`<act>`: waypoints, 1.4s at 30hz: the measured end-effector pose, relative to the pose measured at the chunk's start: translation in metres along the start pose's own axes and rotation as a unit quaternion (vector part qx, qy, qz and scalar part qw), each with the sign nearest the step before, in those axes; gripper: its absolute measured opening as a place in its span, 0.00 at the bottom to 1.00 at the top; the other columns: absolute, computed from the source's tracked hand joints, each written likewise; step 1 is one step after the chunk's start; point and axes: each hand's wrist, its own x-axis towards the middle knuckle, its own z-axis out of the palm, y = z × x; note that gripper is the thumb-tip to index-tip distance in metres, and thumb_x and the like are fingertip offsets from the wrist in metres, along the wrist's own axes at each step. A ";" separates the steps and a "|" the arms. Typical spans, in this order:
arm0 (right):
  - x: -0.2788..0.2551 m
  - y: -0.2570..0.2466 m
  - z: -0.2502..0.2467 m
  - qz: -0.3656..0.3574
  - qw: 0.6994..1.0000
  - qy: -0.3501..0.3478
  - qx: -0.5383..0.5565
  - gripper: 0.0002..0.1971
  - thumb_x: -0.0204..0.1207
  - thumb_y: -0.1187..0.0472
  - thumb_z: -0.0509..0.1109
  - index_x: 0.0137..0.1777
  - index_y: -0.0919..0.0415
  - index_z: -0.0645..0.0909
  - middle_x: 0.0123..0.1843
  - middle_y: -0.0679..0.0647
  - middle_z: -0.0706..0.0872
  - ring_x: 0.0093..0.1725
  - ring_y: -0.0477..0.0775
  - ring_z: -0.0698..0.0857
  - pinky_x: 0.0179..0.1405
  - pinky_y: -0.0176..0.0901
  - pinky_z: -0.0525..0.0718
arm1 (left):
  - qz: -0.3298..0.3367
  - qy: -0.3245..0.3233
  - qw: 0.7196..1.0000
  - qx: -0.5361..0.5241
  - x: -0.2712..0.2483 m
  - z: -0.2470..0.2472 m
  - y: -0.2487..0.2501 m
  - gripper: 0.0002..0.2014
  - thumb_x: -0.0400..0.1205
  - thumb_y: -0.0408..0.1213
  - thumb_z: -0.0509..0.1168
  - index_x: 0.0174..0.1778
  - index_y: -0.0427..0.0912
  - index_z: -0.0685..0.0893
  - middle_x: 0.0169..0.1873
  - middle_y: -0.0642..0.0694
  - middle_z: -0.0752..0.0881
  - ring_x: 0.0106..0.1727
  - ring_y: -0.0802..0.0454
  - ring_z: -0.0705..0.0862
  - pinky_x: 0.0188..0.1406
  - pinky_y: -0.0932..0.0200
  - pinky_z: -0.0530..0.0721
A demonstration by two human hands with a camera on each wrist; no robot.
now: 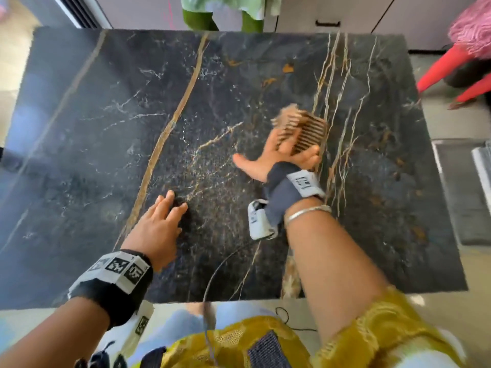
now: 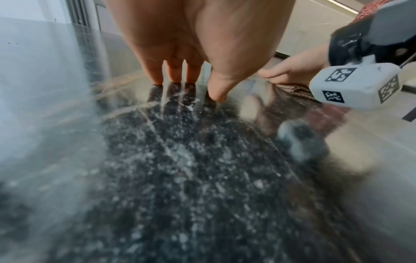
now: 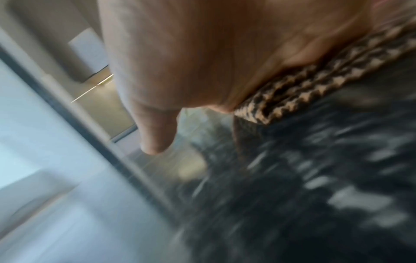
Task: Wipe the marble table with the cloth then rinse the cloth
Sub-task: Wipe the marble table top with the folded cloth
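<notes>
Right of centre in the frame, the brown checked cloth (image 1: pixel 301 134) is being pressed flat against the dark marble counter (image 1: pixel 111 128) by the outspread right hand (image 1: pixel 276 158), while the left hand (image 1: pixel 156 229) is being rested open, fingertips down, lower left.

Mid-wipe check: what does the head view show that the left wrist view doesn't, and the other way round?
Only the head view: the whole marble table with its far edge, and the right hand pressing flat on the brown checked cloth. Only the left wrist view: the left hand's fingertips touching the wet, speckled marble, mirrored in it. Both: the right hand on the cloth, though the wrist view catches only its edge.
</notes>
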 end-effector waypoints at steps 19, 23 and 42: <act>0.036 0.033 -0.036 0.034 0.998 0.031 -0.038 0.63 0.52 0.15 0.57 0.80 0.42 0.29 0.82 0.58 0.26 0.75 0.88 0.34 0.74 0.80 0.38 | -0.114 -0.031 0.992 0.039 0.034 -0.022 -0.028 0.67 0.59 0.51 0.81 0.81 0.45 0.36 0.82 0.36 0.42 0.82 0.34 0.47 0.81 0.45 0.55; 0.050 -0.032 -0.047 -0.057 0.997 -0.019 -0.057 0.67 0.48 0.15 0.60 0.79 0.43 0.28 0.81 0.56 0.24 0.73 0.88 0.30 0.71 0.83 0.35 | -0.110 -0.048 0.990 0.072 0.039 -0.033 -0.025 0.70 0.54 0.56 0.81 0.81 0.48 0.38 0.78 0.39 0.58 0.75 0.36 0.64 0.75 0.49 0.66; 0.080 0.046 -0.069 0.005 0.999 0.018 -0.042 0.55 0.58 0.16 0.50 0.78 0.38 0.27 0.84 0.51 0.30 0.78 0.77 0.30 0.76 0.75 0.36 | -0.050 -0.009 0.990 0.131 0.106 -0.076 -0.037 0.78 0.51 0.51 0.84 0.69 0.61 0.18 0.76 0.42 0.24 0.79 0.27 0.38 0.72 0.24 0.58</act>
